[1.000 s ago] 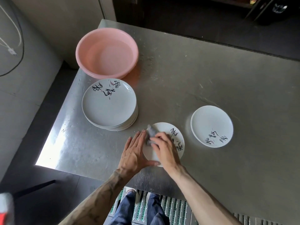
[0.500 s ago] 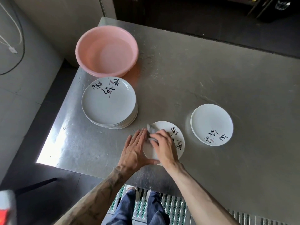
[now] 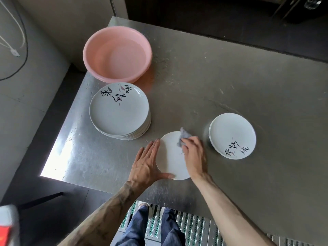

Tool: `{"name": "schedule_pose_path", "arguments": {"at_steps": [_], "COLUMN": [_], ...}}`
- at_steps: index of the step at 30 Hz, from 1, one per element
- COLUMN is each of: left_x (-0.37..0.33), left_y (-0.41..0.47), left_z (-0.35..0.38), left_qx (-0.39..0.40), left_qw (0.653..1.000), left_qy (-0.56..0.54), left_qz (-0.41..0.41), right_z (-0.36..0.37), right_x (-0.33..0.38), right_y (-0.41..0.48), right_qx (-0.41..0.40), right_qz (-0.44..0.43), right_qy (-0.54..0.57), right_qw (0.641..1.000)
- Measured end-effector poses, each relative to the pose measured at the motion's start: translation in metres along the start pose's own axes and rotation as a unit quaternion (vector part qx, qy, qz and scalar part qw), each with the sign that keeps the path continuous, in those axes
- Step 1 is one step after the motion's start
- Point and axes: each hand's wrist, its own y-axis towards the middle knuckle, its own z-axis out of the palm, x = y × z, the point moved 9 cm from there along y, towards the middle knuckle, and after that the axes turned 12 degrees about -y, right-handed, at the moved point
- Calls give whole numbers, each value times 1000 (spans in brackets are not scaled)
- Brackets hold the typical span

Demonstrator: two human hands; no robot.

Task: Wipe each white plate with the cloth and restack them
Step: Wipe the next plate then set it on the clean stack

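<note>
A white plate (image 3: 171,157) lies flat near the front edge of the steel table (image 3: 213,82). My left hand (image 3: 146,164) lies flat with straight fingers against the plate's left rim, its thumb along the near edge. My right hand (image 3: 194,155) grips a bunched grey cloth (image 3: 184,138) and presses it on the plate's far right part, covering the painted lettering. A tall stack of white plates (image 3: 119,110) with black lettering stands to the left. A short stack of white plates (image 3: 232,134) sits to the right.
A pink plastic basin (image 3: 117,54) stands at the table's far left corner, behind the tall stack. The table's left edge drops to a dark floor. A grated floor mat (image 3: 193,226) and my legs show below the front edge.
My right hand has swept the cloth from the plate's left side across to its far right. My left hand has stayed at the left rim.
</note>
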Motion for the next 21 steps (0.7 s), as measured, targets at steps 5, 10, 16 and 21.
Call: {"name": "schedule_pose_path", "arguments": {"at_steps": [5, 10, 16, 21], "left_x": [-1, -2, -3, -7], "left_y": [1, 1, -1, -1], "left_z": [1, 4, 2, 0], "left_qx": [5, 19, 20, 21], "left_qw": [1000, 1000, 999, 998], "left_qy": [15, 18, 30, 50], "left_qz": [-5, 2, 20, 10], "right_z": [-11, 4, 28, 27], "right_x": [-21, -4, 55, 31], "right_y": [-34, -13, -42, -43], "right_qx": [-72, -23, 71, 101], "right_qz": [66, 62, -81, -60], "right_qy": [-61, 48, 71, 71], "right_qw": [993, 997, 992, 991]}}
